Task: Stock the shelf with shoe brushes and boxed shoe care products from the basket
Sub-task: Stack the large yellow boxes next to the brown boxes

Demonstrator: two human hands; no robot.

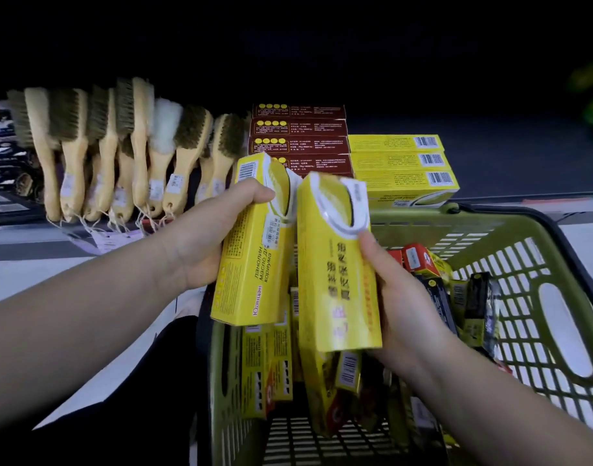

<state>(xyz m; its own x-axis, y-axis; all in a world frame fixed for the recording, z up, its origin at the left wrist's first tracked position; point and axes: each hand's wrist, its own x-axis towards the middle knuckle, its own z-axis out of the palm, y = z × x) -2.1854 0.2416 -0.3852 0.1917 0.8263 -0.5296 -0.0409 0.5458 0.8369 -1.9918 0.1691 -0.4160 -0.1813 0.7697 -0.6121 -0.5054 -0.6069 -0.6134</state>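
Where the view is nearest, a green plastic basket [523, 264] with latticed walls and an oval handle slot is seen. It is loosely filled with slim cardboard boxes [268, 364] in yellow, black and red, most of them standing on end or leaning.

Above the basket, two long, glossy yellow cardboard boxes are held upright, side by side and close together at their tops. The left box [251, 264], printed with Cyrillic lettering and a barcode, is gripped near its upper part by the left hand [201, 237], whose fingers and thumb are curled round it. The right box [335, 280], printed with Chinese characters, is clasped by the right hand [399, 297], with the thumb pressed on the front face and the fingers wrapped behind. A curved white-rimmed panel is shown near the top of each box.

Farther off, on the dark shelf [510, 176], matching yellow boxes [399, 163] are stacked flat with barcodes outward. Just beside them on the left, dark red boxes [300, 142] marked with yellow dots are piled. Farther left, wooden-handled brushes [120, 146] with brownish bristles are ranged in a row, one fluffy white head among them, with paper labels and strings at the handles.
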